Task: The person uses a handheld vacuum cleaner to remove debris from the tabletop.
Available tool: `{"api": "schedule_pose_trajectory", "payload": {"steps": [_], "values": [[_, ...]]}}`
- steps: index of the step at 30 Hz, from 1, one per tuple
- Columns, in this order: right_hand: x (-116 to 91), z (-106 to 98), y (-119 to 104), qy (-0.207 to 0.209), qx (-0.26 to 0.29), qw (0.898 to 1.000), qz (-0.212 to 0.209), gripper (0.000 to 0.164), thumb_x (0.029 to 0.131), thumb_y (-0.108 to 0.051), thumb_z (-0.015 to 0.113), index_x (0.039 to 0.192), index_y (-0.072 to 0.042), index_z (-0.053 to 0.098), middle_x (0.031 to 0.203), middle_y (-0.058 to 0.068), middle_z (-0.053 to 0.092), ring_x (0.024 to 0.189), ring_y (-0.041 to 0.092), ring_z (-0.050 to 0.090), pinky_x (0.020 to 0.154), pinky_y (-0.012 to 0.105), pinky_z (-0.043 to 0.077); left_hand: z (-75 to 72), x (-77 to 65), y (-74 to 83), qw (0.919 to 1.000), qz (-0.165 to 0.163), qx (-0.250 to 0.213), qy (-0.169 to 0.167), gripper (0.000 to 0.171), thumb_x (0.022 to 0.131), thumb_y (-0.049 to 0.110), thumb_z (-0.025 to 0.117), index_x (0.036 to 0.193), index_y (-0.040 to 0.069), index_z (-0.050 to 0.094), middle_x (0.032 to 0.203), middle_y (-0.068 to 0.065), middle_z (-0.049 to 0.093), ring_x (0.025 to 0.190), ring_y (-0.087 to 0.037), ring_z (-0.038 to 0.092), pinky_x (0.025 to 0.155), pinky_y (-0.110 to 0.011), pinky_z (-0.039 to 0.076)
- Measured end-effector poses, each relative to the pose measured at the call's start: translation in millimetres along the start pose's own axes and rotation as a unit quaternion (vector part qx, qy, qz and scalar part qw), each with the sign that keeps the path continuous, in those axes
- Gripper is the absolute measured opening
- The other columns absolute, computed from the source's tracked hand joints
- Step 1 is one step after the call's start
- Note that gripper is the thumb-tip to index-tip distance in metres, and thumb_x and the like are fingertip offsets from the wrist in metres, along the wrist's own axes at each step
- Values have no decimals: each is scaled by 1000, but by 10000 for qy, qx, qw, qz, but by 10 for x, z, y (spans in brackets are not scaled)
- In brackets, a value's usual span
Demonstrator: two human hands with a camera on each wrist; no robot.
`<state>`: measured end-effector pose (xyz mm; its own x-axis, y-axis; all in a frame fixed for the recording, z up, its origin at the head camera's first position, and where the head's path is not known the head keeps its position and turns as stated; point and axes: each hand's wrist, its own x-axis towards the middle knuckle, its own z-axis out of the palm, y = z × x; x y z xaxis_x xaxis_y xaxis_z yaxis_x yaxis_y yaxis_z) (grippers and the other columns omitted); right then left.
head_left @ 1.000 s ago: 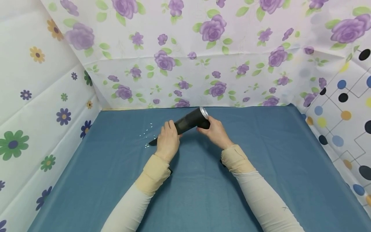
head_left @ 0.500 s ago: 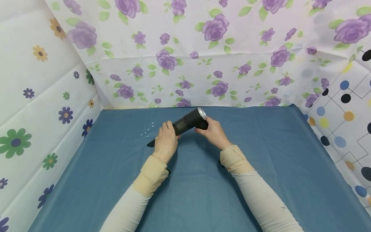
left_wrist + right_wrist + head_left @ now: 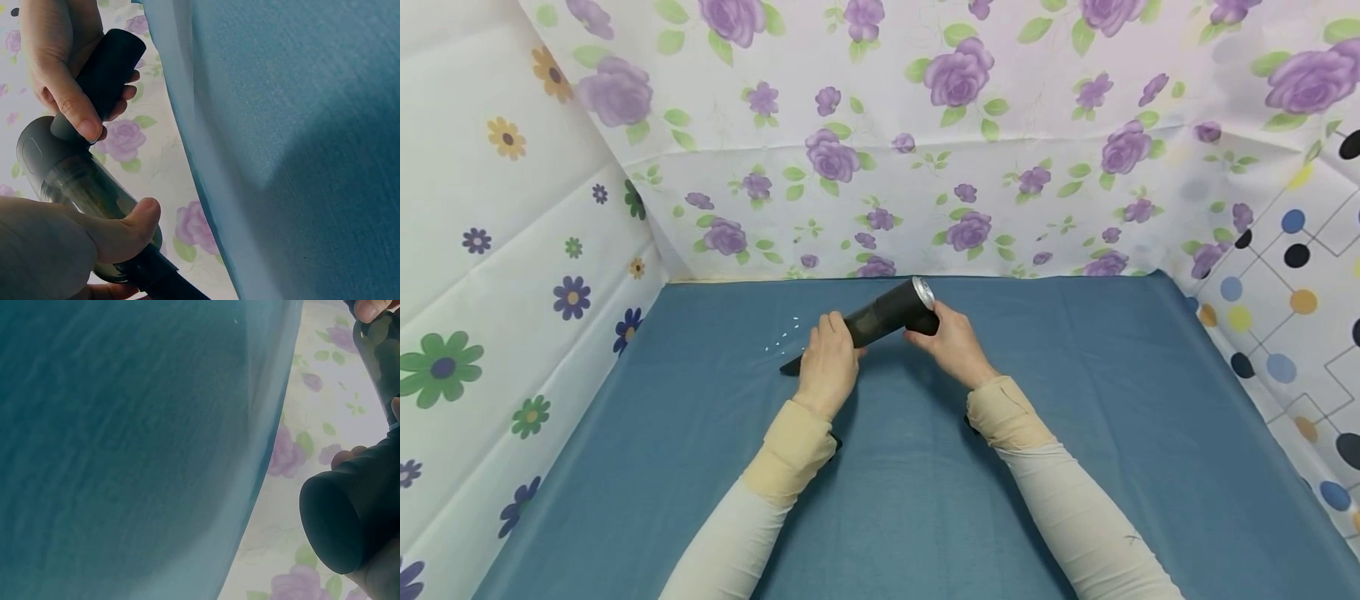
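A black handheld vacuum cleaner [image 3: 889,313] slants across the back middle of the table in the head view. Its nozzle [image 3: 790,367] points down and left, close to small white bits [image 3: 786,336] on the cloth. My left hand [image 3: 829,367] grips the front end, where the nozzle meets the see-through dust cup [image 3: 94,187]. With curled fingers, my right hand [image 3: 955,346] holds the stubby handle [image 3: 112,72]. The handle's round end [image 3: 331,519] shows large in the right wrist view. Whether the nozzle tip touches the cloth, I cannot tell.
Blue cloth [image 3: 1075,433] covers the table. A flowered sheet [image 3: 925,208] hangs along the back edge. Patterned sheets stand at the left side [image 3: 535,333] and the right side [image 3: 1262,292].
The nozzle has shifted slightly left over the cloth. White bits that lay by its tip a second ago no longer show there. Both hands keep their hold.
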<state>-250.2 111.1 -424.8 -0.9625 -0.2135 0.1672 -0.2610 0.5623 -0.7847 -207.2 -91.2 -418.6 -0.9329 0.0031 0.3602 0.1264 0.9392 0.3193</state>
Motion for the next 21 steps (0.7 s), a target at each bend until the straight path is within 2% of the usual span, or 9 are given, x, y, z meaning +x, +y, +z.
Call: {"api": "schedule_pose_trajectory", "payload": {"steps": [5, 14, 21], "values": [[0, 5, 19, 26, -9, 10000, 15, 47, 88, -32, 75, 122, -6, 56, 104, 11, 64, 79, 23, 61, 65, 39, 48, 5, 19, -1, 10000, -43, -56, -43, 51, 83, 21, 81, 111, -6, 47, 95, -19, 50, 84, -32, 56, 74, -44, 55], [6, -9, 45, 35, 23, 10000, -50, 49, 89, -31, 75, 125, -5, 55, 106, 13, 64, 79, 23, 62, 64, 39, 48, 21, 43, 2, 9997, -22, -179, 133, 52, 80, 21, 84, 106, -9, 51, 91, -20, 48, 83, -34, 56, 75, -43, 55], [17, -52, 80, 82, -11, 9999, -63, 50, 89, -33, 75, 125, -4, 55, 105, 13, 64, 77, 23, 61, 63, 38, 48, 26, 68, 31, 9996, -22, -267, 93, 51, 80, 23, 84, 104, -8, 50, 91, -19, 47, 82, -34, 54, 74, -43, 54]]}}
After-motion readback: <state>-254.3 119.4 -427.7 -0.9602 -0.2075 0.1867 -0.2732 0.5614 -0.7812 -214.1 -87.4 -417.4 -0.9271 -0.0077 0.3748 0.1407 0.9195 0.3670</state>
